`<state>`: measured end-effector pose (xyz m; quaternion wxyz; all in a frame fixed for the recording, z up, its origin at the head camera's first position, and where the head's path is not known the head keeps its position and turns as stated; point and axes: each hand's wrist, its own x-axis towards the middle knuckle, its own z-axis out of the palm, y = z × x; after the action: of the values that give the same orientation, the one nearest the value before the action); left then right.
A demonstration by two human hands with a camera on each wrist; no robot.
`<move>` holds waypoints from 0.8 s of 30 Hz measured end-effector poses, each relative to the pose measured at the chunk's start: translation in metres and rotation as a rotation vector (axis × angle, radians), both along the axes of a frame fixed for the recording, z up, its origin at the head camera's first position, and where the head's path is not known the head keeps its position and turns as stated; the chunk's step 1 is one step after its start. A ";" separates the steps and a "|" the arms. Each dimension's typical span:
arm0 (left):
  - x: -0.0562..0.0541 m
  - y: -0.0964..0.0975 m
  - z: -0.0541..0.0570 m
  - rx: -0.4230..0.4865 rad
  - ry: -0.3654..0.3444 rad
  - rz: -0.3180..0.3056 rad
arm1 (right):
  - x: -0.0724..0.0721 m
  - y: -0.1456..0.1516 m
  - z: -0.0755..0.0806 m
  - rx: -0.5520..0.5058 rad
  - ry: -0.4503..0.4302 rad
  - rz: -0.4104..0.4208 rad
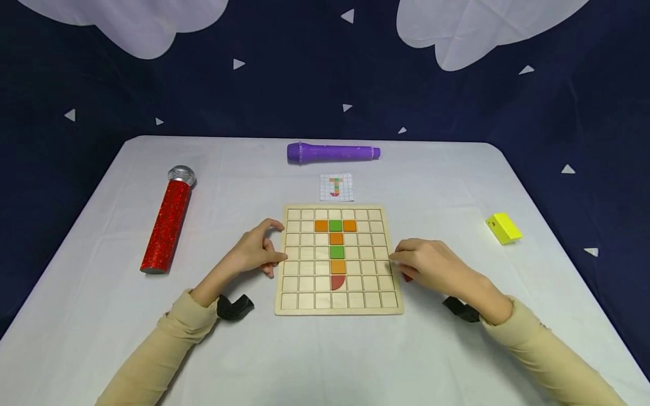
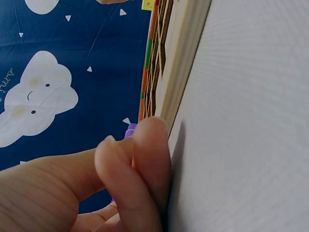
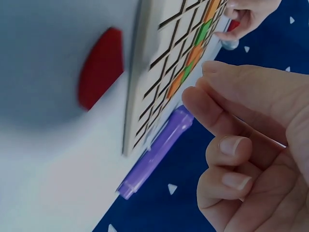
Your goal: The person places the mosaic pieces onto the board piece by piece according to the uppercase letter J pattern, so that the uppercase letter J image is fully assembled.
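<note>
A square wooden grid board (image 1: 304, 285) lies flat on the white table. Orange and green square tiles (image 1: 337, 252) form a T shape on it, with a red quarter-circle tile (image 1: 337, 282) below the stem. The thumb and index finger of my left hand (image 1: 252, 248) are spread along the board's left edge and touch it. Over the right edge is my right hand (image 1: 431, 265), thumb and index tips together, other fingers curled, nothing visible between them. Partly covered by that hand in the head view, another red curved piece (image 3: 102, 70) lies beside the board.
A small pattern card (image 1: 336, 187) lies behind the board, and behind it a purple microphone (image 1: 335, 153). To the left is a red glittery microphone (image 1: 167, 225); to the right, a yellow block (image 1: 504, 228). A dark cloud-patterned cloth (image 1: 284, 84) hangs behind the table.
</note>
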<state>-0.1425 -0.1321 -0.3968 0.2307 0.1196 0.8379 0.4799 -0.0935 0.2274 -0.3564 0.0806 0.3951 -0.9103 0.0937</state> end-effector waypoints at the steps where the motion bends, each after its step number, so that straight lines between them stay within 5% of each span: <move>1: 0.000 0.000 0.000 0.001 -0.003 0.001 | 0.000 0.002 0.000 0.002 0.007 -0.002; 13: 0.001 -0.002 0.001 -0.004 -0.012 0.017 | 0.002 0.018 -0.005 0.106 -0.131 -0.066; 24: -0.001 0.000 -0.002 0.001 -0.003 0.005 | -0.004 0.027 -0.009 0.096 -0.257 -0.031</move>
<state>-0.1435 -0.1320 -0.3986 0.2306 0.1169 0.8377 0.4811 -0.0971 0.2546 -0.3655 -0.0541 0.3692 -0.9226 0.0985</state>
